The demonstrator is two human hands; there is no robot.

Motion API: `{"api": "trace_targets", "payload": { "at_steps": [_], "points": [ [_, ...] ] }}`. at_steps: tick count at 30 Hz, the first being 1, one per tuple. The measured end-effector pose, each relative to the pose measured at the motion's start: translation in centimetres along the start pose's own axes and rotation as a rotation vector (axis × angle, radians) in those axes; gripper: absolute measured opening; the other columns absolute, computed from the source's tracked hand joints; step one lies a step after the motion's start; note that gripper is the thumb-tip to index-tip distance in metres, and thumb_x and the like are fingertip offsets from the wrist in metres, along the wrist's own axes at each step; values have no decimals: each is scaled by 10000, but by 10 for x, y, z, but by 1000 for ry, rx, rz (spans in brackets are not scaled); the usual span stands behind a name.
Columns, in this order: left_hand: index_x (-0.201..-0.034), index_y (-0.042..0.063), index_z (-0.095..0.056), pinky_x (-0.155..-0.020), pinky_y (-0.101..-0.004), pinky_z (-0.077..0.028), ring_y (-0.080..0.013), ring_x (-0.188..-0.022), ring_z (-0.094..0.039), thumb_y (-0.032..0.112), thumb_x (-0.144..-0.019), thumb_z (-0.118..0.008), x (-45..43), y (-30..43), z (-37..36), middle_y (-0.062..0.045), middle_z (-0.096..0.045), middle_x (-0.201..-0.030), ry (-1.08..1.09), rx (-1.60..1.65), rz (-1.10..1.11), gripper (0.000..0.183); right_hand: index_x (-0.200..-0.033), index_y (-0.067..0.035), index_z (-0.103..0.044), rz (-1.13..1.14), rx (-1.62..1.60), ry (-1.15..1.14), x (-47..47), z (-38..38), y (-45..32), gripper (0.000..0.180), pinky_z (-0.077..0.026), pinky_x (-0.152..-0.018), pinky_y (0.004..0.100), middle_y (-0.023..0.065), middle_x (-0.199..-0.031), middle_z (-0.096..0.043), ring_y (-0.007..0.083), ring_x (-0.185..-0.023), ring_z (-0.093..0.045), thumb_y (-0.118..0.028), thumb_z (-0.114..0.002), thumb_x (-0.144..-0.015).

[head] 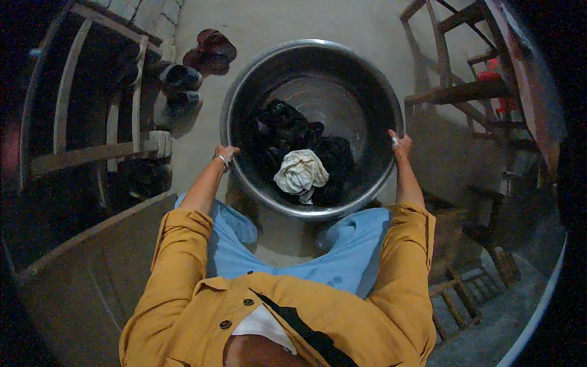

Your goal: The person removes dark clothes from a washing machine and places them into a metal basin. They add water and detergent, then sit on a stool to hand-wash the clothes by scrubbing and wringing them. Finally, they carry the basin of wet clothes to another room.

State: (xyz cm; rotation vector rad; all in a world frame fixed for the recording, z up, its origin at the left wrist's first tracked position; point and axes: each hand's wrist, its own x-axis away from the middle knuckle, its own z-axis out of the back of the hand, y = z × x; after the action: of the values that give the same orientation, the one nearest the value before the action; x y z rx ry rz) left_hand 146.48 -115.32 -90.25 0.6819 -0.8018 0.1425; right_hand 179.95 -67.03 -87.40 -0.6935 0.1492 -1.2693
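Observation:
A large round metal basin (312, 212) is in front of me, above or between my knees. My left hand (227, 152) grips its left rim, with the thumb over the edge and a bracelet at the wrist. On the opposite side my right hand (401, 144) holds the right rim, and something small and white shows on a finger. Inside, dark crumpled cloth (286, 128) covers the left and near part of the bottom. A bunched off-white cloth (301, 172) lies on top of it, towards me. Whether the basin touches the floor is hard to tell.
Wooden frame furniture (96, 153) stands on the left, with dark shoes (181, 77) and reddish footwear (211, 51) beside it on the concrete floor (293, 18). A wooden rack (454, 94) rises at the right, with a red object (490, 75) behind its bars. Small wooden chairs (458, 293) are at lower right.

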Motion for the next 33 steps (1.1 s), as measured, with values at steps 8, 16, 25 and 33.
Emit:
{"api": "trace_targets", "payload": {
  "at_steps": [8, 16, 25, 33],
  "points": [
    [-1151, -8, -409, -665, -377, -449, -299, -770, -545, 187, -569, -701, 35, 26, 28, -167, -571, -884, -13, -92, 185, 680, -985, 6, -550, 69, 187, -39, 20, 15, -17, 482, -426, -743, 375, 192, -906, -584, 328, -862, -554, -360, -658, -689],
    [-1236, 96, -403, -903, -349, -377, -300, -1054, -479, 223, -535, -727, 201, 149, 28, -174, -502, -1137, -136, -369, -482, 783, -972, -49, -555, 150, 158, 241, 147, 135, -31, 284, -430, -731, 365, 160, -919, -544, 299, -847, -538, -207, -607, -742],
    [-1198, 77, -462, -869, -334, -412, -208, -1097, -446, 93, -726, -642, 374, 266, 147, -98, -494, -1174, -512, -318, -603, 506, -1040, -40, -509, -162, 559, 663, 394, 454, 5, 386, -356, -810, 427, 125, -993, -542, 290, -945, -489, -194, -589, -695],
    [-1176, 59, -482, -835, -294, -420, -189, -1007, -502, 64, -662, -688, 409, 269, 201, -112, -502, -1156, -383, -213, -330, 553, -779, -42, -564, -1014, -1033, 27, 537, 490, 122, 396, -416, -530, 300, 79, -679, -560, 163, -581, -515, -431, -623, -730]
  ]
}}
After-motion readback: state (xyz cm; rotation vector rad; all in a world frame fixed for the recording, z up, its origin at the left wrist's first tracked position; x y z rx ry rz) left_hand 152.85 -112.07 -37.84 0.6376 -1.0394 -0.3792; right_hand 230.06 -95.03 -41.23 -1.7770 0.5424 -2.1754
